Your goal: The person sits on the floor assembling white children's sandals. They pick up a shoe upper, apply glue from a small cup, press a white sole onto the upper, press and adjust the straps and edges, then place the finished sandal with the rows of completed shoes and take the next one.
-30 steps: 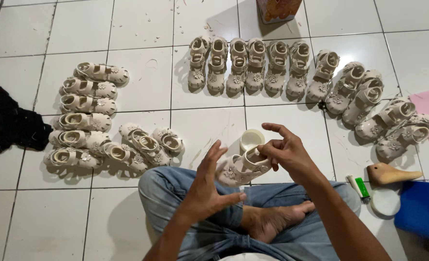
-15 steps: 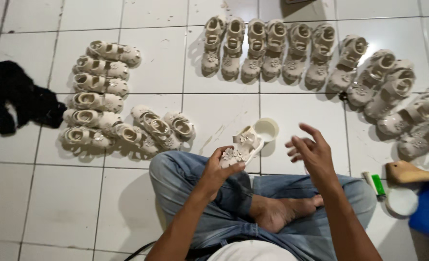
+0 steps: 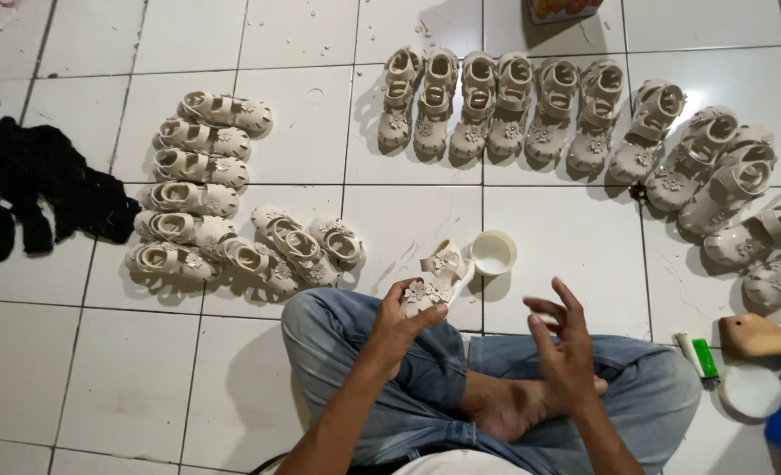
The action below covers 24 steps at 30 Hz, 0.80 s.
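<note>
White tiled floor [image 3: 82, 369]: many cream sandals laid in a left cluster [image 3: 205, 202] and far row [image 3: 531, 110]. Left hand [image 3: 399, 321] grips one sandal [image 3: 434, 280] over knee; right hand [image 3: 566, 347] empty, fingers spread. Small cup [image 3: 494, 252] beside.

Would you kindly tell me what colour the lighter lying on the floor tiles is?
The slim plastic lighter is bright green, seen in the head view.

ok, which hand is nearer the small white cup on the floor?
Left. The left hand holds a cream sandal whose heel end almost reaches the white cup; the right hand hovers empty below the cup, farther back.
</note>
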Tool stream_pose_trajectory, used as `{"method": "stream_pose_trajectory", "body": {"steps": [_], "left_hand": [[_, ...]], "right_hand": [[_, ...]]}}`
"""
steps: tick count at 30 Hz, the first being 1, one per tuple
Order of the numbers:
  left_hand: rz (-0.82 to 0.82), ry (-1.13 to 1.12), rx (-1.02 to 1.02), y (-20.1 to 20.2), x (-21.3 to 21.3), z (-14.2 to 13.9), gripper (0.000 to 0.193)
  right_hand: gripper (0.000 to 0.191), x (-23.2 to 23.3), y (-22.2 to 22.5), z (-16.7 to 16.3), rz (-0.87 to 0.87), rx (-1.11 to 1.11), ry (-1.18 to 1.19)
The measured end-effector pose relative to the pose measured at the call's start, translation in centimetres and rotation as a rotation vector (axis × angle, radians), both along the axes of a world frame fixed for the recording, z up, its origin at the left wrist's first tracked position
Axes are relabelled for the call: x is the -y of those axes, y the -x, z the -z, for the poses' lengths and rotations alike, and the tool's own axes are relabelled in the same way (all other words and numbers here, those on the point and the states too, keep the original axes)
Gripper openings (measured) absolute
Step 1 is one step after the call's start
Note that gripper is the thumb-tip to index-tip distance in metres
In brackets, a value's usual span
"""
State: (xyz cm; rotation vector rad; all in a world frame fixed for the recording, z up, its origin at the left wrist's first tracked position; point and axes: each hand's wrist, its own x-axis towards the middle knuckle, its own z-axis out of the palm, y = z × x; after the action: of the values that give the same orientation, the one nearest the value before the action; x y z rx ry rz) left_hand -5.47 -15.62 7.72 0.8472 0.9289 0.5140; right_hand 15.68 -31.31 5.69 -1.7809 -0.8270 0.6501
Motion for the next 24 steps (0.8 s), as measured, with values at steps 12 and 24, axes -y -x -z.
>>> {"method": "stream_pose_trajectory", "body": {"steps": [12,24], "left_hand": [[0.122,-0.049,0.034,0.1,1.6,-4.2,0.081],[0.150,-0.009,0.064,-0.2,1.9,-4.5,0.081]], "right_hand": [[0.079,-3.6,1.8,-7.4,-0.466,0.659,-0.337],[0.074,-3.7,0.7,-7.8,-0.358,0.808,-0.333]]}}
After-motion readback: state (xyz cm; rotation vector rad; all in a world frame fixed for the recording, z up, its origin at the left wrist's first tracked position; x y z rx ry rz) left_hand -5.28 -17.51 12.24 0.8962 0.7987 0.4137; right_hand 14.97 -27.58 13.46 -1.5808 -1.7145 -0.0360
